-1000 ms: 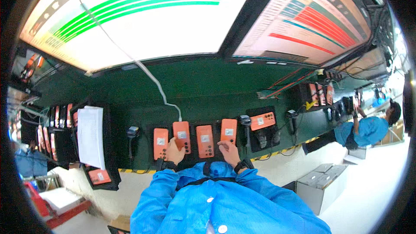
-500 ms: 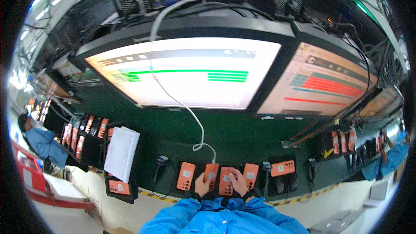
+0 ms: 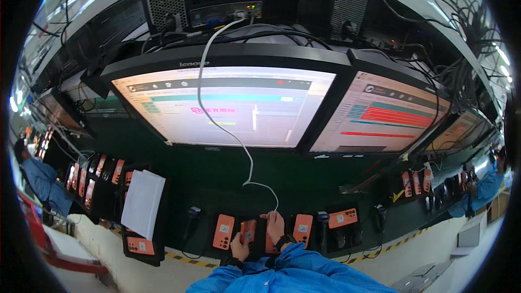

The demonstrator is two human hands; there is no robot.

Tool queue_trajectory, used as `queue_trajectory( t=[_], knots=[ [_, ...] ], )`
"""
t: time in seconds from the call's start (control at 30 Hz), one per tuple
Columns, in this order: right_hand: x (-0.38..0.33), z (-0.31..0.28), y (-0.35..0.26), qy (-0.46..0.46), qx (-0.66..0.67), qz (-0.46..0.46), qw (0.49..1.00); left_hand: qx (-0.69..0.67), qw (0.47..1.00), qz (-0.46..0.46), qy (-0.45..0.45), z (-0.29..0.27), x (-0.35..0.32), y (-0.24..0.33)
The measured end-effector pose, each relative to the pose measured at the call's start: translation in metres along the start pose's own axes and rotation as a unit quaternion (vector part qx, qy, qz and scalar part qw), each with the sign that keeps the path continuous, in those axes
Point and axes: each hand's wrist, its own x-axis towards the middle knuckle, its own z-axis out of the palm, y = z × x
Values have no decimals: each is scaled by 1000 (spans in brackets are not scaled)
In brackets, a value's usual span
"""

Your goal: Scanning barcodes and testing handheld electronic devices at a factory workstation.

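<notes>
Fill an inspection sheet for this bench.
Surface: dark green bench, yellow-black striped edge.
Job's things: held phone, orange; other orange phones on both sides.
Clutter: white papers at left.
Hands: left hand grips held phone; right hand appears to hold white cable near its end.
Cables: white cable crosses left screen; dark cables bunch upper right.
Surroundings: right screen alongside; blue-clad people at both sides.

Bright blue, long-sleeved work coat point(image 3: 309, 271) and black wristbands point(image 3: 284, 242)

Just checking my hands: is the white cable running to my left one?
No, the white cable runs to the right hand; the left hand holds an orange phone.
</notes>
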Motion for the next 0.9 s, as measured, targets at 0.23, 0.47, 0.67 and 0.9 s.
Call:
queue_trajectory(
  t=[0.23, 0.47, 0.67, 0.9],
  knots=[
    [-44, -62, 47, 2, -82, 55, 995, -29, 983, -57, -174, 24, 40, -89],
    [-74, -73, 56, -25, -157, 88, 983, 307, 925, 12, 225, -80, 62, -5],
    [-67, -80, 67, -42, -258, -42, 964, 300, 927, -211, 78, -147, 121, -60],
    [-37, -85, 56, -15, -104, 84, 991, 163, 986, -33, 25, -146, 92, -38]
  ],
)
